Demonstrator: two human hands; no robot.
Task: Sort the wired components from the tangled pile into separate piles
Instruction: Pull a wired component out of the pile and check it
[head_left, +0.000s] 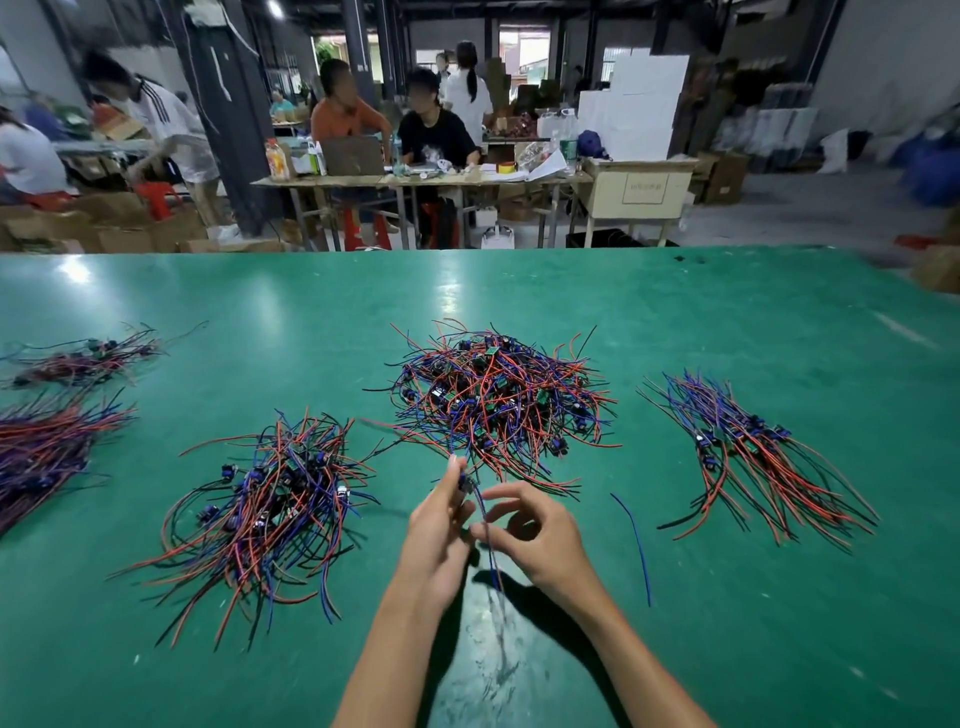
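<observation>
Green worktop (727, 322) fills the near view, with people seated at tables behind it. On it lie the tangled pile (498, 395) at centre, a looser pile (275, 509) to its left, a combed bundle (753, 457) to its right, two more bundles at the far left edge, and a stray blue wire (636, 545). Just in front of the tangled pile, the left hand (436, 540) pinches a wired component (466, 484) in raised fingertips; the right hand (535, 530) pinches its blue lead lower down, other fingers loosely curled
</observation>
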